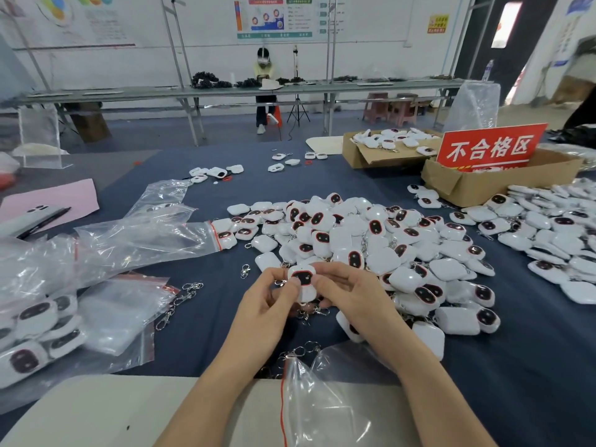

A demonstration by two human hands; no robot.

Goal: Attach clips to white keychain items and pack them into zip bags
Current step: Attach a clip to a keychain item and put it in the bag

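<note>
Keychain heap (371, 240) right of held keychain (303, 283), zip bags (138, 240) left, loose clips (175, 304) between.

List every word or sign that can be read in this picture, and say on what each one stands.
"不合格区": white characters on the red sign standing in the cardboard box on the right.
Wall poster: text too blurred to read.
Yellow wall notice: too blurred to read.

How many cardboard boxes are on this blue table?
2. One box at back right holds white keychain items; the second box, right of it, holds a red sign. More may sit off-frame.
</note>
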